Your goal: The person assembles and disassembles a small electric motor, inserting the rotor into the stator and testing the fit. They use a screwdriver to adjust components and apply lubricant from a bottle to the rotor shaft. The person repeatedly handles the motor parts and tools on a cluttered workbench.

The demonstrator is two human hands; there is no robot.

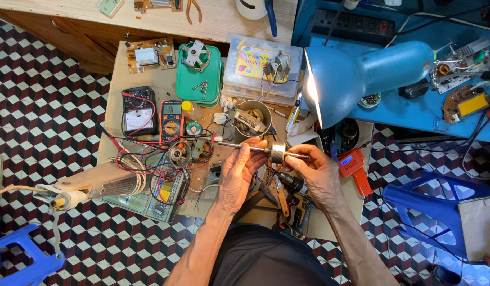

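Holding a motor rotor (277, 152) by its shaft, the left hand (239, 172) and right hand (318, 172) each keep a closed grip. A blue lamp (361, 74) shines over the cluttered counter (118, 79).

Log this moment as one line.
left hand: grips rotor shaft | right hand: fingers at rotor | lamp: lit

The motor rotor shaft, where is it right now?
In the head view the motor rotor shaft sits centre frame, held level between the left hand and right hand, just below the metal bowl and beside the blue lamp.
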